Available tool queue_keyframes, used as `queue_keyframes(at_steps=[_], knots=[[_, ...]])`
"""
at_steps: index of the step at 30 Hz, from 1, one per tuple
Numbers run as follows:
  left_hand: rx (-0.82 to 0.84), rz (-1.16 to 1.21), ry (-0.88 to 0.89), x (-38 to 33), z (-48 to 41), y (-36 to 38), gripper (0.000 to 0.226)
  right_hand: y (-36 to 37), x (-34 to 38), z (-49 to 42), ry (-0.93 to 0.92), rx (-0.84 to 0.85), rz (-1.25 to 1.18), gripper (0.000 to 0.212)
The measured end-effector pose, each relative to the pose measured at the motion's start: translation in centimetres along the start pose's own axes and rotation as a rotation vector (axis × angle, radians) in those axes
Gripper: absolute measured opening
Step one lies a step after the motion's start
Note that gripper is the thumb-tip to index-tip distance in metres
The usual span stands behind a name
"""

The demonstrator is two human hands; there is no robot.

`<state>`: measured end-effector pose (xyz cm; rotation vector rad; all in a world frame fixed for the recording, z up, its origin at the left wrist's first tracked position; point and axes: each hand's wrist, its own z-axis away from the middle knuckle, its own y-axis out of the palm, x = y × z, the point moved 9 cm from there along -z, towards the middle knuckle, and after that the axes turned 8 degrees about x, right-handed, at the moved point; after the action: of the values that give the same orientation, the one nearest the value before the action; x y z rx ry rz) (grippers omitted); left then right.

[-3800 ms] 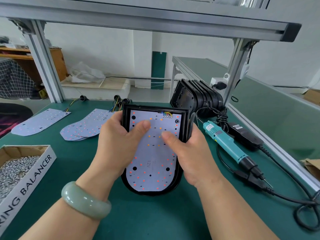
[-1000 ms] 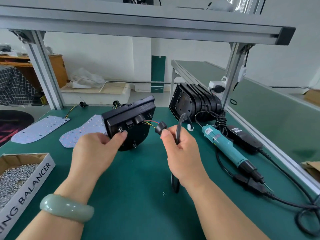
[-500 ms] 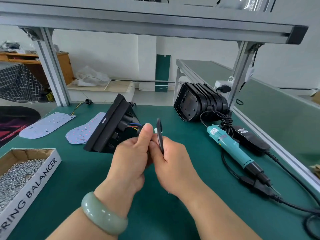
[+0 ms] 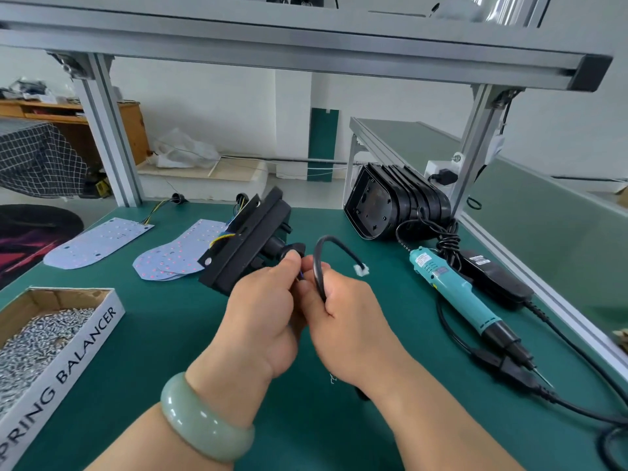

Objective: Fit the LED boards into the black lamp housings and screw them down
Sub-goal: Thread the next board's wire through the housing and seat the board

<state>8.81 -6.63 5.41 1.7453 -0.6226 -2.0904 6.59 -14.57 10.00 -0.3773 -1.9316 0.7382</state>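
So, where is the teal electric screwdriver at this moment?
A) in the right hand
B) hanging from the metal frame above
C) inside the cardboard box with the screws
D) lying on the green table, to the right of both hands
D: the teal screwdriver lies flat on the green table with no hand on it, while the right hand grips a black cable instead.

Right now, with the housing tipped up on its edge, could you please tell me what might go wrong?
1. The black lamp housing stands tilted with neither hand gripping its body; it may topple onto the LED boards beside it.
2. The left hand pinches thin wires near the grommet while the right hand holds the black cable; a tug could strain them.
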Motion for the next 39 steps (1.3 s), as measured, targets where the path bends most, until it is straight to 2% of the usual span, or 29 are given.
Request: queue_keyframes(at_steps=[2,4,6,11,15,19,22,25,27,29,30,33,36,37,39], knots=[[-0.009,0.129,-0.058,0.1,-0.1,0.1,0.026,-0.1,0.1,0.0,-0.027,0.036,-0.021,0.021],[-0.014,0.186,-0.061,-0.7,-0.2,0.1,0.024,-0.3,0.5,0.2,-0.063,0.063,-0.037,0.034],[-0.004,0.206,-0.048,-1.6,-0.3,0.0,0.026,-0.2,1.0,0.5,-0.1,0.107,-0.048,0.037],[0.009,0.141,-0.027,-2.2,-0.4,-0.1,0.029,-0.4,1.3,1.2,-0.154,0.177,-0.079,0.029],[-0.021,0.042,0.048,-2.3,-0.9,-0.5,0.025,-0.7,1.0,1.3,-0.145,0.169,-0.087,0.028],[0.052,-0.158,0.069,-2.4,-1.1,-0.5,0.027,-1.0,-0.7,1.2,-0.034,0.11,-0.007,0.022],[0.176,-0.247,0.002,-1.6,-0.7,0.1,0.041,-1.3,-2.5,1.3,0.096,0.084,0.106,0.015],[0.141,-0.354,0.049,-1.5,-0.4,0.1,0.044,-1.1,-3.2,1.4,0.185,0.107,0.136,0.014],[0.076,-0.503,0.116,-1.7,-0.2,0.1,0.037,-0.9,-3.4,1.4,0.222,0.055,-0.089,0.015],[0.092,-0.634,0.176,-1.8,0.2,0.9,0.035,-0.5,-3.5,1.3,0.242,-0.009,-0.379,0.017],[0.113,-0.699,0.195,-1.8,0.5,1.3,0.036,-0.5,-3.4,1.1,0.236,-0.035,-0.45,0.015],[0.176,-0.945,0.203,-1.8,1.3,2.2,0.038,-2.2,-3.3,1.0,0.192,-0.192,-0.404,0.012],[0.252,-1.14,0.236,-2.7,2.4,2.9,0.043,-4.6,-4.0,1.3,0.2,-0.376,-0.406,0.018],[0.248,-1.149,0.265,-3.3,2.8,3.0,0.043,-5.0,-4.4,1.5,0.226,-0.406,-0.419,0.017],[0.142,-1.094,0.448,-5.6,3.9,3.0,0.04,-5.1,-5.2,1.8,0.286,-0.414,-0.483,0.013]])
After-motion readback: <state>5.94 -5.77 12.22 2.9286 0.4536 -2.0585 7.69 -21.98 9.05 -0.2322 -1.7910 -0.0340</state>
